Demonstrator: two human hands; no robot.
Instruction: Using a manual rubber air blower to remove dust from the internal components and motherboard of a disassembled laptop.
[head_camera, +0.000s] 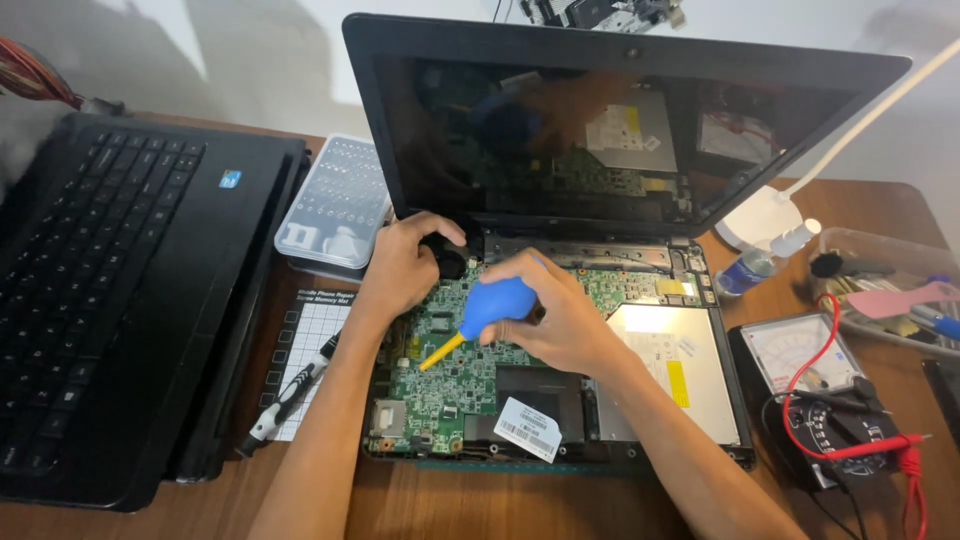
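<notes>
An opened laptop (640, 130) lies in front of me with its keyboard cover off, showing the green circuit board (450, 375) and a silver optical drive (670, 360). My right hand (560, 320) grips a blue rubber air blower (495, 300); its yellow nozzle (440, 352) points down-left at the board. My left hand (405, 265) rests on the upper left of the chassis, fingers curled over a black round part (447, 258) near the hinge.
A black laptop keyboard cover (110, 290) lies at left. A clear case of screwdriver bits (335, 200), a gridded screw mat (315, 340) and a screwdriver (285, 395) sit beside it. At right: an analog multimeter (810, 360) with red leads, a bottle (750, 265), a tool tray (890, 290).
</notes>
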